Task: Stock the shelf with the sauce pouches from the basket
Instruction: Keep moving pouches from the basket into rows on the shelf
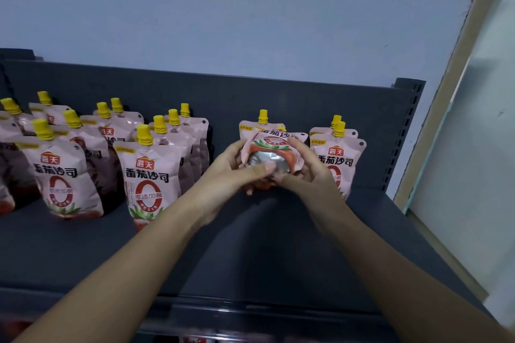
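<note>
STOCKING UP: Two hands grip one sauce pouch [274, 147] over the middle of a dark grey shelf [250, 245], the pouch's silver base tipped toward the camera. The left hand [234, 172] takes the pouch's left side, its fingers [237, 149] curled round the edge and the thumb laid across the silver base. The right hand [312, 172] cups the right side, thumb over the printed face. Both sets of fingers are bent and clamped on the pouch, which is held off the shelf board. Just behind it stands a single pouch [250, 127] with a yellow cap. Just to the right a pair [341, 156] stands one behind the other. To the left, rows [152, 172] of the same pink pouches stand upright. A perforated upright [409, 120] ends the back panel. A pale wall [250, 8] rises above, with a light frame [457, 92] at right.
</note>
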Demonstrator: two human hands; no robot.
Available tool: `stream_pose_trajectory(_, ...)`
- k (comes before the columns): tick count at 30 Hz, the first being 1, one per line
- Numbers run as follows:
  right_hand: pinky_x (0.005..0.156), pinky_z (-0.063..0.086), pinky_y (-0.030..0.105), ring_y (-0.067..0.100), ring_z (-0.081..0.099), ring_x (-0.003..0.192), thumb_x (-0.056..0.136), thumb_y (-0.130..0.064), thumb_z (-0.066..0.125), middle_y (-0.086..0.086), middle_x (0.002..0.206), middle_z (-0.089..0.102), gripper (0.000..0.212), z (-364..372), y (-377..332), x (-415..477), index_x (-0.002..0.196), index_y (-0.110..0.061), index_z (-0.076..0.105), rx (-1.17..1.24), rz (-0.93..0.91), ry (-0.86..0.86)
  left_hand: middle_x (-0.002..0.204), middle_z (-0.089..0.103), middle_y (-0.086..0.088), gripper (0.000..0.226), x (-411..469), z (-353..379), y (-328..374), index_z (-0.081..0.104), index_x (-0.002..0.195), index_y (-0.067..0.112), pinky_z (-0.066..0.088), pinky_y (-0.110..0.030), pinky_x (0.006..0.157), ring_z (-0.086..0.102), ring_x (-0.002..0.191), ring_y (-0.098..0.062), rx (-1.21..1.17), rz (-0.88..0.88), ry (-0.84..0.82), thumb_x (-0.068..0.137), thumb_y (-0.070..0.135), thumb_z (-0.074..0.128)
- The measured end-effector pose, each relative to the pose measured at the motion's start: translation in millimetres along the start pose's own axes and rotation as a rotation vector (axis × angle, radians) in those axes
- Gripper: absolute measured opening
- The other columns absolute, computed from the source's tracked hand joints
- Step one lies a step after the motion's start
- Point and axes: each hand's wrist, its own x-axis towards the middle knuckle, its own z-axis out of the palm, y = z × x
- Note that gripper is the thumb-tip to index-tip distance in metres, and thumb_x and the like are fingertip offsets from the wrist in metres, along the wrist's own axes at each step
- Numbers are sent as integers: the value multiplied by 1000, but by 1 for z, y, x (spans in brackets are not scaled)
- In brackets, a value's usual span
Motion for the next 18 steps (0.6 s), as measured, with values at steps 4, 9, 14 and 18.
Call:
stream_pose_trajectory(4,77,54,21,7,65,101,70,-3,63,-6,113,65,53,6,4,2,112,-36,56,-12,18,101,109,69,9,51,-8,-3,-6,49,119,34,55,-25,80,60,89,-20,72,119,-15,84,-1,63)
stream_pose_trajectory(9,76,53,12,-12,63,88,84,9,52,-22,102,62,58,18,1,-2,132,-24,47,-46,2,101,108,67,21,50,-12,3,-14,48,125,33,49,-15,87,63,100,3,287,237,139,83,9,62)
stream_pose_trajectory(14,70,59,25,-3,67,86,87,10,40,-17,105,60,62,26,-4,-3,140,-22,39,-80,43,56,120,53,16,63,-15,18,-16,21,148,18,35,8,75,53,97,8,431,226,340,91,4,43)
stream_pose_trajectory(18,73,60,35,12,70,82,89,5,39,-15,105,60,66,23,-6,-3,144,-31,30,-277,43,35,110,51,21,68,-14,13,-11,17,149,18,38,6,68,55,87,11,497,213,255,89,0,45)
